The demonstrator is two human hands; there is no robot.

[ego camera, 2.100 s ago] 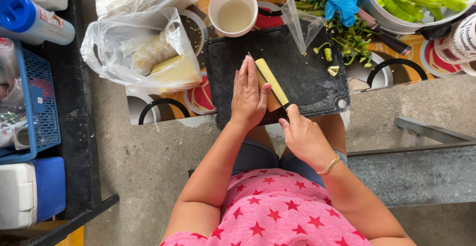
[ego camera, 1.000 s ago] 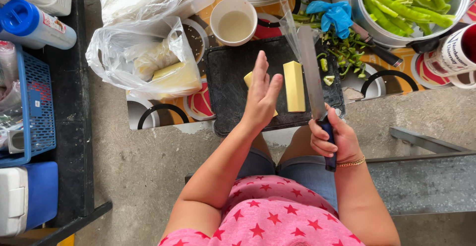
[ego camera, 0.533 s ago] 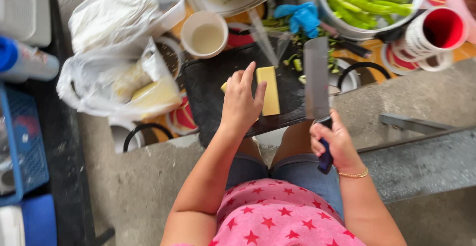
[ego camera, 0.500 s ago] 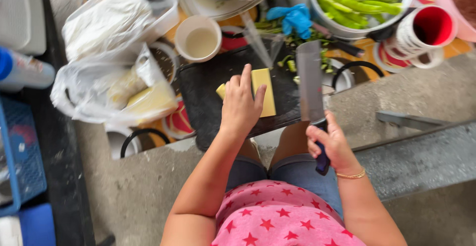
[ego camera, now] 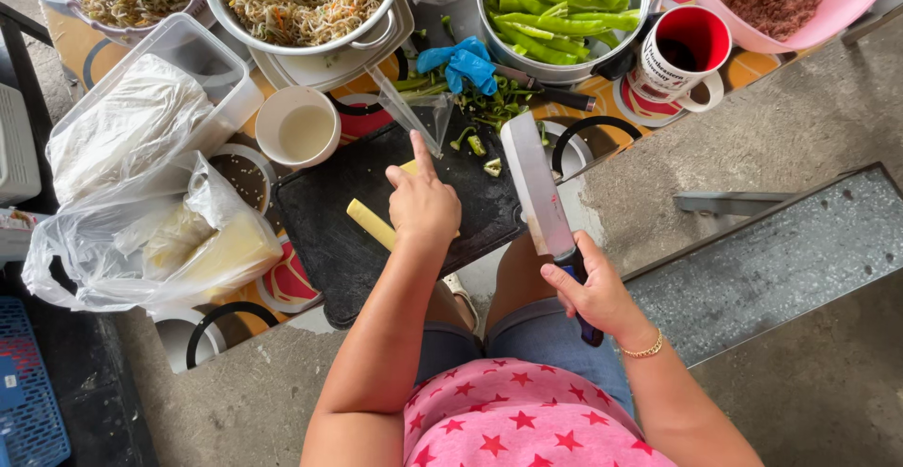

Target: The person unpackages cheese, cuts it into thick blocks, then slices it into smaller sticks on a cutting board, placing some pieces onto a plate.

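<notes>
Your left hand (ego camera: 423,205) now presses flat on the yellow block (ego camera: 372,223), which has turned sideways. Your right hand (ego camera: 593,288) grips the knife (ego camera: 536,185), lifted off the board (ego camera: 329,232).

The person's left arm reaches forward, bent a little at the elbow. The left hand (ego camera: 423,205) lies palm down with the pointing finger stretched straight out and the other fingers curled in. The right hand (ego camera: 591,290) sits lower and off to the side, closed in a fist, thumb probably on top. A thin gold band circles the right wrist.
</notes>
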